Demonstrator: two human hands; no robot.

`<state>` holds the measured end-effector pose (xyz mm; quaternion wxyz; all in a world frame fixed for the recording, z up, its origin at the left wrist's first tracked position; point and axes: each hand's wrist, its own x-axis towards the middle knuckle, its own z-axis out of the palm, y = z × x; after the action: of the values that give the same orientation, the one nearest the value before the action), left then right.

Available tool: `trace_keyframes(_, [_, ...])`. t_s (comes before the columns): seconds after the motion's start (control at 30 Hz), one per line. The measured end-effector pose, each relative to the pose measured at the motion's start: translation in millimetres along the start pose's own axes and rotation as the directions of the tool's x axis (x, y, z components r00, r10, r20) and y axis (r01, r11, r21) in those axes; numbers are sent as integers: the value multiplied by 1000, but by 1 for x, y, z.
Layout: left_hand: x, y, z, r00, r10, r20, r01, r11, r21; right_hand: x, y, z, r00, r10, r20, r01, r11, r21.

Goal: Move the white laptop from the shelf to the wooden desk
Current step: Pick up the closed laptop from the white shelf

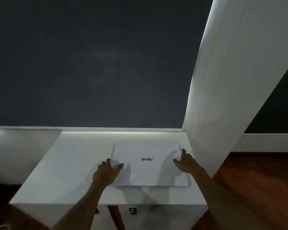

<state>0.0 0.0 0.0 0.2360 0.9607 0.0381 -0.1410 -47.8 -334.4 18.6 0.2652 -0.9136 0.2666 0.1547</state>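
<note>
A closed white laptop with a dark logo lies flat on the white shelf top, toward its right side. My left hand is at the laptop's left edge, fingers spread, thumb lying on the lid. My right hand is at the laptop's right edge, fingers apart, over the lid's right part. Neither hand has closed around the laptop; it rests flat on the shelf. No wooden desk is in view.
A dark roller blind fills the wall behind the shelf. A white pillar rises at the shelf's right end, close to the laptop. Wooden floor lies to the right. A small dark socket sits on the shelf's front face.
</note>
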Motion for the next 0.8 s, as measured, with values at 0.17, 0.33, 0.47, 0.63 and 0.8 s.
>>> trace_keyframes(0.17, [2, 8, 16, 998, -68, 6, 68, 988, -140, 10, -3, 22, 980, 188, 61, -195, 972, 130])
trace_keyframes(0.33, [13, 11, 23, 990, -144, 7, 143, 973, -181, 12, -6, 26, 956, 292, 27, -289, 921, 262])
trace_keyframes(0.47, [24, 13, 19, 984, -177, 18, 175, 944, -278, 12, -6, 35, 950, 310, -39, -283, 907, 311])
trace_keyframes(0.63, [22, 7, 18, 984, -176, 20, 174, 940, -294, 0, -4, 44, 937, 327, -122, -268, 898, 348])
trace_keyframes(0.8, [8, 19, 10, 991, -109, -73, 81, 944, -321, -23, -5, 32, 915, 345, -211, -234, 877, 419])
